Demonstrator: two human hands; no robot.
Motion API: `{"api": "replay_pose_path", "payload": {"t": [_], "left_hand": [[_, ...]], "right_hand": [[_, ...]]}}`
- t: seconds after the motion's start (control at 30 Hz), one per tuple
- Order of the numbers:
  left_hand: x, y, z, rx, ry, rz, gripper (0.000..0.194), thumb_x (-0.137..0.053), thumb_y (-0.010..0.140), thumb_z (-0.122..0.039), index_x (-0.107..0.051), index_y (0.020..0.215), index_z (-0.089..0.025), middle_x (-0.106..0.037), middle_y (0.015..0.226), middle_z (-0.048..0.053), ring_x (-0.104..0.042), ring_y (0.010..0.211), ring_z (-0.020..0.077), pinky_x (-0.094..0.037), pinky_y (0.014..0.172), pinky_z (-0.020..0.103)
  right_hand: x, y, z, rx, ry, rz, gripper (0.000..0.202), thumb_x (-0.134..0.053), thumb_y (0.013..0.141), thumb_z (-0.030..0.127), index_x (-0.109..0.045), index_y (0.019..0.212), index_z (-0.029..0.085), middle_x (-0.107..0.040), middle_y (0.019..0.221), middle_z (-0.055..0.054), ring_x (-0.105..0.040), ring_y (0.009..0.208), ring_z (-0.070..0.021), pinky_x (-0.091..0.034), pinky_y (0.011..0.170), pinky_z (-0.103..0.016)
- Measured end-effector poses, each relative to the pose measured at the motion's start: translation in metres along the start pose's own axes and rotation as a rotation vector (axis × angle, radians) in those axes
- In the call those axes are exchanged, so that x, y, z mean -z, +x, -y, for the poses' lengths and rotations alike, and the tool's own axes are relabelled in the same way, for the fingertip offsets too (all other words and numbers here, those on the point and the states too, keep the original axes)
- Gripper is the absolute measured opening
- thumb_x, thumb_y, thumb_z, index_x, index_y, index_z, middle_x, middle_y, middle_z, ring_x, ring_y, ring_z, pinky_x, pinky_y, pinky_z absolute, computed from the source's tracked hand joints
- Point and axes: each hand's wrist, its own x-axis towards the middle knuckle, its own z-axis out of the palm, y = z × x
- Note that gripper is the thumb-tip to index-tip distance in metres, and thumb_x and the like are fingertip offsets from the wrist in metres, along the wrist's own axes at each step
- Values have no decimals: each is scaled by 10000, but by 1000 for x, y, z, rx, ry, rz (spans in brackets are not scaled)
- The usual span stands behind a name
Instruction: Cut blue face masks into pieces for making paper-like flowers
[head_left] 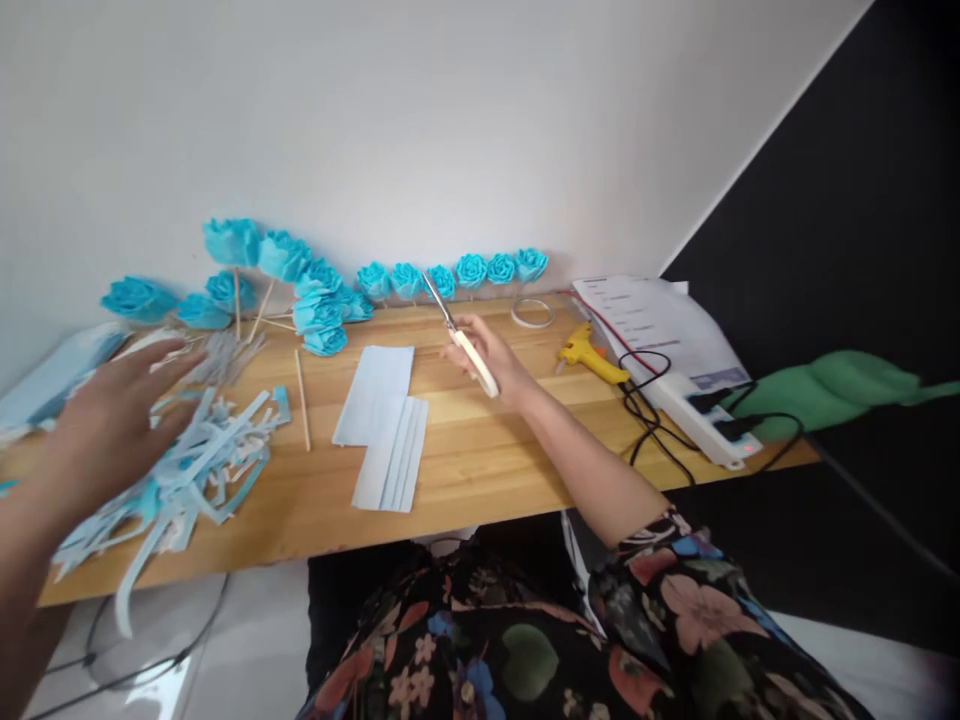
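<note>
My right hand [496, 362] grips white-handled scissors [459, 336] over the middle of the wooden table [480, 470], blades pointing up and away. My left hand [112, 420] is blurred, fingers spread, hovering over a heap of pale blue foam offcuts [202, 465] at the left. Between the hands lie flat pale blue foam sheets [384, 420] and a thin wooden stick [301, 400].
Blue foam roses [450, 275] line the wall, with more on sticks [247, 270] at the left. A tape ring [532, 313], a yellow glue gun [592, 355], a white power strip [701, 415] with black cables and papers [652, 315] lie right.
</note>
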Motion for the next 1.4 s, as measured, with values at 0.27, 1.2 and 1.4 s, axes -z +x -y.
{"api": "replay_pose_path", "payload": {"t": [0.27, 1.2, 1.4], "left_hand": [[-54, 77, -172, 108, -1352, 181, 626, -712, 816, -440, -535, 1396, -285, -604, 1402, 88, -546, 1304, 305, -471, 1059, 448], [-75, 90, -232, 428, -1728, 406, 424, -539, 875, -517, -665, 1080, -168, -633, 514, 0, -568, 332, 203, -478, 333, 322], [-73, 92, -234, 473, -1760, 408, 459, -536, 869, -556, -655, 1044, -149, -629, 521, 2, -553, 326, 193, -480, 329, 327]], "right_hand": [[-3, -9, -3, -151, 568, 437, 603, -457, 871, 754, -548, 1073, 194, -637, 789, -42, -548, 625, -150, -543, 607, -345], [-26, -19, -4, -80, 438, 389, 618, -522, 825, 775, -570, 878, 161, -573, 679, -12, -534, 540, -128, -429, 503, -262], [-29, -21, -1, -64, 472, 381, 583, -554, 838, 735, -525, 1018, 181, -589, 697, -5, -537, 535, -132, -429, 492, -258]]}}
